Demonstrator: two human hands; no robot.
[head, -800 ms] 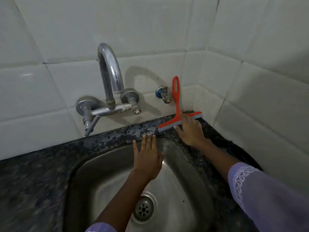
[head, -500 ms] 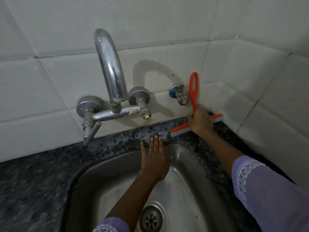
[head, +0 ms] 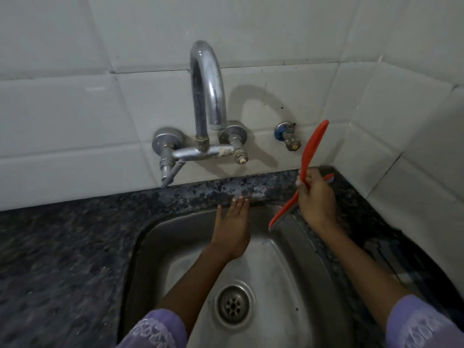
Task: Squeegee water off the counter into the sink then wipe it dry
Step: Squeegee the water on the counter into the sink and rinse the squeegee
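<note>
Right hand (head: 316, 197) grips the red squeegee (head: 302, 172) where handle meets blade, fingers curled round it, and holds it lifted and tilted over the back right corner of the sink, its blade clear of the stone. Of the big things, the dark speckled worktop (head: 62, 247) wraps the basin, and the narrow strip behind it shows a pale wet sheen under the tap. The steel sink (head: 281, 267) itself looks damp, its drain (head: 233, 305) uncovered. Left hand (head: 232, 224) lies flat and open, fingers straight, tips touching the back rim where sink meets stone, holding nothing. As I judge it, the squeegeeing is only partway: the back strip looks wet, and no cloth for drying is in sight, so the wipe is all to come.
</note>
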